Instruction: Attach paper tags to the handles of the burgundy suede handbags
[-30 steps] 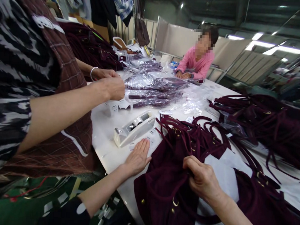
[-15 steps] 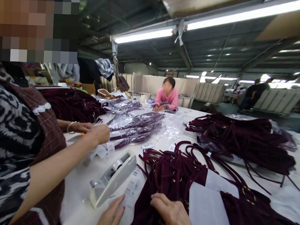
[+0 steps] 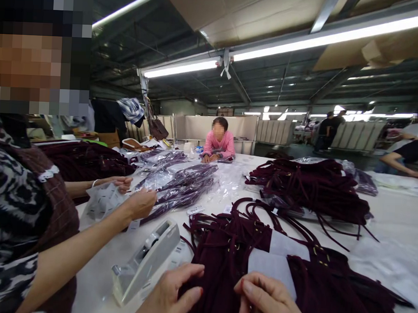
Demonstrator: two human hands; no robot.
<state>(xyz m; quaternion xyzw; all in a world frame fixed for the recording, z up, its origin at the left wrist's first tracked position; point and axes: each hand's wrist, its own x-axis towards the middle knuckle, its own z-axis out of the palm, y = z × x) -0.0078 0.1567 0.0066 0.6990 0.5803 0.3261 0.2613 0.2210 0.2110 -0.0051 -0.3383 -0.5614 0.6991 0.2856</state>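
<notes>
We had our left hand (image 3: 170,295) and right hand (image 3: 270,302) pinching the dark red cloth (image 3: 225,249) at the near tabletop (image 3: 100,267) edge, and its long straps (image 3: 262,209) could have snagged the tape holder (image 3: 145,260) beside it.

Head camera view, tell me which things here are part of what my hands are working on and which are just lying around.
In hand:
left hand and right hand on the maroon garment
white paper insert on it

Lying about:
tape dispenser
bagged garments
far maroon pile
co-worker's bag of tags
</notes>
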